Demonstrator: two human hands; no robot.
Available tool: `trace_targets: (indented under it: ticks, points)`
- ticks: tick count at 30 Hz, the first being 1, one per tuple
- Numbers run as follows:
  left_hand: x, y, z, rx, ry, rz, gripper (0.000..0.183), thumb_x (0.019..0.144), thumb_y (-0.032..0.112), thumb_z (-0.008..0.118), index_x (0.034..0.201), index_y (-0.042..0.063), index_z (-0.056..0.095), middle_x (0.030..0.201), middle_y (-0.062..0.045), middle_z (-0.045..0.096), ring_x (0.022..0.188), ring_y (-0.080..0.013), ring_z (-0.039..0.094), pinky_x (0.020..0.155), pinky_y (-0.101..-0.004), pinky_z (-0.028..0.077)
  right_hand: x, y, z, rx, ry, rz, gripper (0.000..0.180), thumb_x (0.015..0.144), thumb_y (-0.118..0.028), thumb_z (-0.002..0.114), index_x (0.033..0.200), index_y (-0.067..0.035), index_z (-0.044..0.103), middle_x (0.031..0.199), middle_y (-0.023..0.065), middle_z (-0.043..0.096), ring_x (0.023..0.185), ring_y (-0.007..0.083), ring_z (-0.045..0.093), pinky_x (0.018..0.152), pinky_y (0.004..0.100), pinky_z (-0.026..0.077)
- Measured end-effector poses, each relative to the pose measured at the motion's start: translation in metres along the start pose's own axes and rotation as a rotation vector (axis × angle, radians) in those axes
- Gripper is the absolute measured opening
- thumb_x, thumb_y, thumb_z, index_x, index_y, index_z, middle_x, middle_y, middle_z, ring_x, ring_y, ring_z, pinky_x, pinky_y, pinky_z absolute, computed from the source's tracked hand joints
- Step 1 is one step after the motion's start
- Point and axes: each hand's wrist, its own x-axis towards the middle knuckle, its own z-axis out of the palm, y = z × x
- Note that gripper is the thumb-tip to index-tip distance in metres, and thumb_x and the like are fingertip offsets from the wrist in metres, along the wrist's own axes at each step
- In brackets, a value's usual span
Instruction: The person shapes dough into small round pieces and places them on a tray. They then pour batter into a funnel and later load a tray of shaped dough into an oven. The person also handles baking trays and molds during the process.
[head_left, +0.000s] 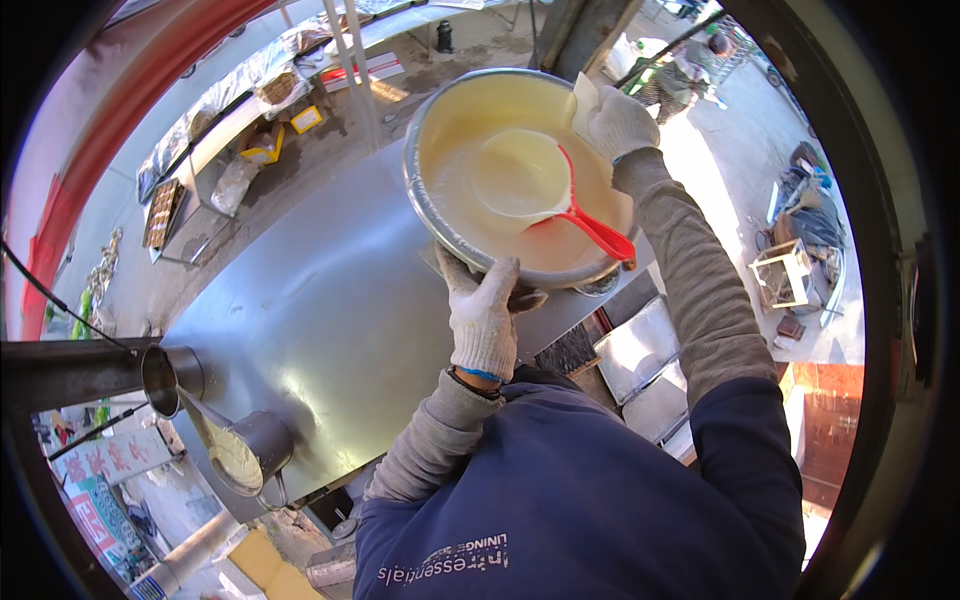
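A large metal basin (416, 180) of pale, creamy batter (457, 217) stands tilted at the far end of a steel table. A ladle with a white bowl and red handle (600, 232) lies in the batter, its handle against the near right rim. My left hand (487, 307), in a white knit glove, grips the basin's near rim. My right hand (621, 124), gloved too, holds a flat whitish scraper (585, 103) against the inside of the basin's right wall. The underside of the basin is hidden.
On the steel table (352, 300), at the left end, stand an upright metal cylinder (172, 379) and a metal jug (266, 442) with pale batter. Metal trays (637, 345) and a dark brush (568, 351) lie near my right side. Beyond, a long table (217, 139) holds covered goods; a person (686, 71) is far right.
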Motion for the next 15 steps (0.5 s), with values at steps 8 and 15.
trace_targets:
  ticks: [8, 15]
  points:
    - [0.045, 0.061, -0.039, 0.096, -0.125, 0.007, 0.090, 0.090, -0.001, 0.070, 0.173, 0.010, 0.038, 0.139, -0.017, 0.070, 0.096, -0.0268, 0.081, 0.062, -0.0353, 0.071, 0.049, -0.057, 0.032, 0.128, 0.075, -0.444, 0.020, 0.106, -0.028, 0.067, 0.111, -0.008, 0.068, 0.101, 0.0201, 0.076, 0.097, 0.0467, 0.076, 0.083, 0.0594, 0.060]
    - [0.141, 0.148, -0.077, 0.270, -0.265, -0.198, 0.087, 0.093, 0.011, 0.075, 0.174, 0.004, 0.044, 0.127, -0.014, 0.079, 0.068, -0.0197, 0.079, 0.050, -0.0311, 0.064, 0.045, -0.143, 0.047, 0.274, 0.012, -0.919, 0.019, 0.099, -0.024, 0.072, 0.117, -0.018, 0.075, 0.106, 0.0107, 0.080, 0.101, 0.0350, 0.081, 0.082, 0.0503, 0.064]
